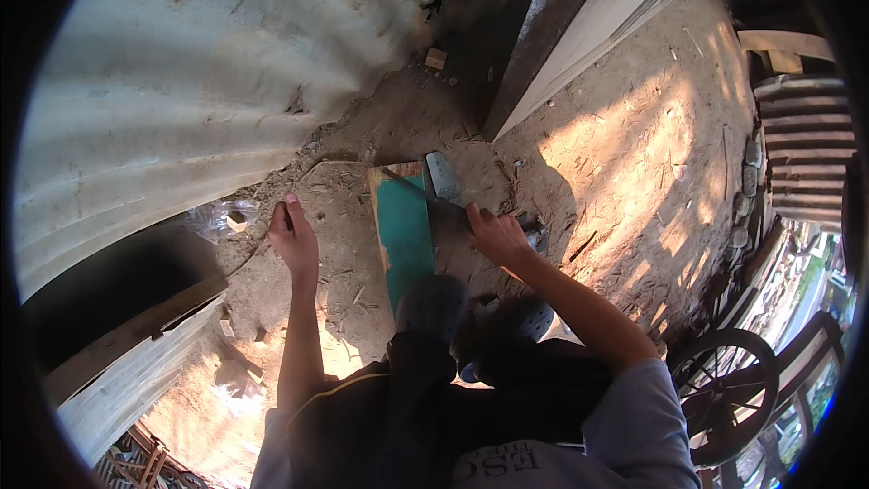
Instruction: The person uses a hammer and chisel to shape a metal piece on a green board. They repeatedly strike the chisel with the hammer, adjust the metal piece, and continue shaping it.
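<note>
A board painted green, with bare wood along its left and far edges, lies on the dirt in front of me. My right hand is closed round the near end of a long dark blade tool, a knife or a saw; I cannot tell which. Its tapering tip reaches left across the board's far end. Off to the left, my left hand is a closed fist, apart from the board, with a small dark bit showing by the thumb. One grey clog covers the board's near end.
A pale flat piece lies beside the board's far right corner. Metal sheeting rises on the left, over a dark box-like opening. An upright panel stands far right of centre. A spoked wheel is at lower right.
</note>
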Action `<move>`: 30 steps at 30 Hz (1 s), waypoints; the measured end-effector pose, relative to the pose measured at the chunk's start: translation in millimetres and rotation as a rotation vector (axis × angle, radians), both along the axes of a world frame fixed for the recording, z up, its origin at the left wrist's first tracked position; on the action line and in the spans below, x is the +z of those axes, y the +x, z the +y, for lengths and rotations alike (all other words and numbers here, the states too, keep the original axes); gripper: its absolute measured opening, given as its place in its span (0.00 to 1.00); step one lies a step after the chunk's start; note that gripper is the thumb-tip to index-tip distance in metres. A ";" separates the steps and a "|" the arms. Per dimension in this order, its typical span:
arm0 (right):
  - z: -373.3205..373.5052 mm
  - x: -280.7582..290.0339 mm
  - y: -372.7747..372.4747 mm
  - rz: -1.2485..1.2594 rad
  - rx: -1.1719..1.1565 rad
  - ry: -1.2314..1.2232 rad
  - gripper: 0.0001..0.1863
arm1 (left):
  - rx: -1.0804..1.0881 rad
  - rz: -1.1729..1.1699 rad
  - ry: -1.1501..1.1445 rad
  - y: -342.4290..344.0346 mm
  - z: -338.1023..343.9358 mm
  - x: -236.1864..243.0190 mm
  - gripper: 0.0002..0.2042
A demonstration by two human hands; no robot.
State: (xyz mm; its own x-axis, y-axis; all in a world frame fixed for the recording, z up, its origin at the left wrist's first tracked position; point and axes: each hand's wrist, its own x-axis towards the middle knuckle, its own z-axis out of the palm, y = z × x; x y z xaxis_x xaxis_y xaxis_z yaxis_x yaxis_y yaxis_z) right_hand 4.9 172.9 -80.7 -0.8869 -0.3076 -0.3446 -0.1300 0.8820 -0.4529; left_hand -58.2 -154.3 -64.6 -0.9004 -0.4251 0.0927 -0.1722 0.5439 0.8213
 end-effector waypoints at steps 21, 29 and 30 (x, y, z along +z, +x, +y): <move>23.4 14.6 -31.2 0.173 0.184 0.107 0.22 | -0.014 0.012 -0.002 -1.6 -1.4 1.8 0.22; 12.0 7.4 -26.3 0.257 0.398 0.049 0.21 | 0.013 -0.004 -0.001 -0.6 -2.3 0.3 0.22; 12.5 4.1 -26.5 0.268 0.330 0.090 0.21 | 0.017 -0.004 0.005 -0.6 -2.1 -0.1 0.22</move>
